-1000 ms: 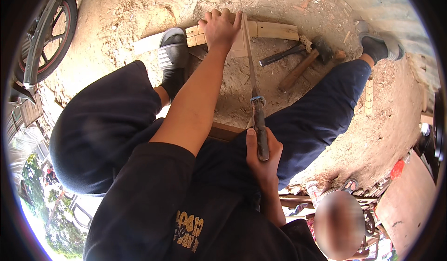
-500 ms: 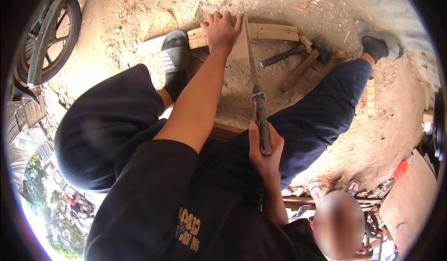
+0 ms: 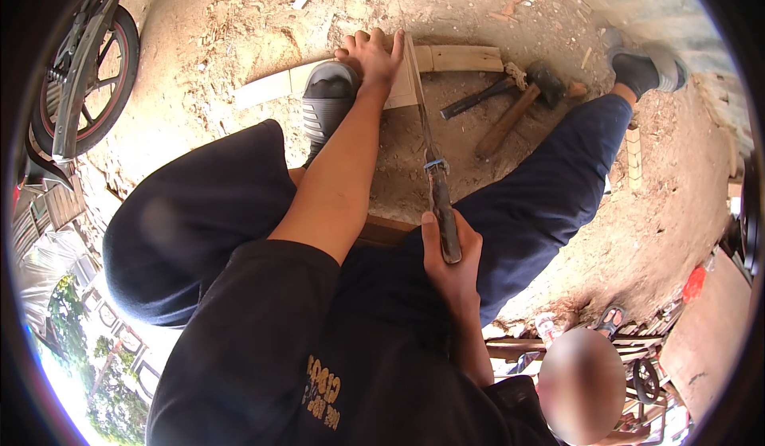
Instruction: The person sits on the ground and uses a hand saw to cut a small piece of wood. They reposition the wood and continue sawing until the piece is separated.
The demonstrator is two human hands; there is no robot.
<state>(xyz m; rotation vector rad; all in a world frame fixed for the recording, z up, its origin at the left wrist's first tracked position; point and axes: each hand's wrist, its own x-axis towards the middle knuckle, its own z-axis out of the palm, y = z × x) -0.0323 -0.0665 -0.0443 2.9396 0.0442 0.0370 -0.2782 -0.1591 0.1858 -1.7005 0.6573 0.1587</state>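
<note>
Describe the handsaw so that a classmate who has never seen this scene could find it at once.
Start at the pale wooden plank lying across the sandy ground, pinned by a foot and the left hand. The handsaw crosses it, gripped by the right hand. Unlike the two hammers beside it, it has a long thin blade.

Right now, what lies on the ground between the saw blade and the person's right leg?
In the head view, two hammers lie on sandy ground between the saw blade and the right leg.

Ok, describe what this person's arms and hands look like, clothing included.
Both arms are bare from the elbow down, with no gloves, rings or watch visible on the left hand or the right hand. The upper arms are covered by loose dark navy sleeves of a top with yellowish printed lettering on its front.
</note>
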